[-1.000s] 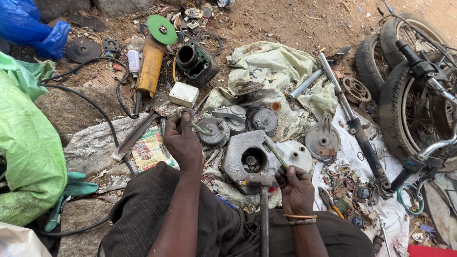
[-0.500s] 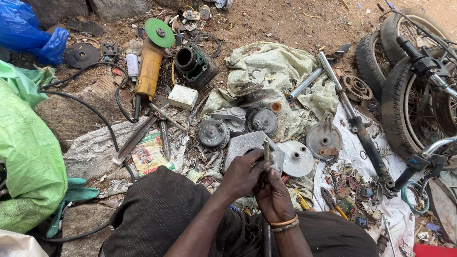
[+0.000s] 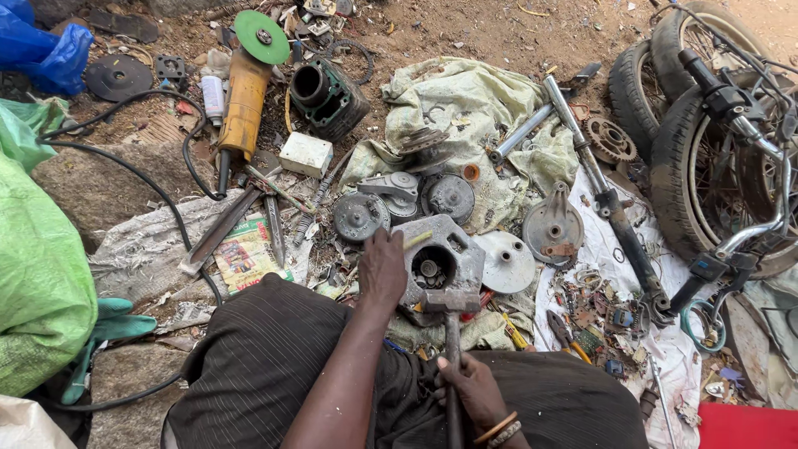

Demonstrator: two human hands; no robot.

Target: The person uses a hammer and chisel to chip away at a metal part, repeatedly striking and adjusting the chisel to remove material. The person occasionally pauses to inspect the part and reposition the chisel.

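A grey metal engine casing with a round hole lies on the ground just past my knees. My left hand lies on its left edge, fingers curled over the rim. My right hand grips the handle of a hammer, low over my lap. The hammer's metal head rests on the near edge of the casing. A thin yellow-tipped tool lies on the casing next to my left fingers.
Round metal covers, a pale disc, a yellow angle grinder, a dark cylinder block and a fork tube lie around. Motorcycle wheels stand at right, a green sack at left.
Both hands were bunched together on the casing. Now my left hand rests on its left edge, and my right hand has drawn back down the hammer handle.
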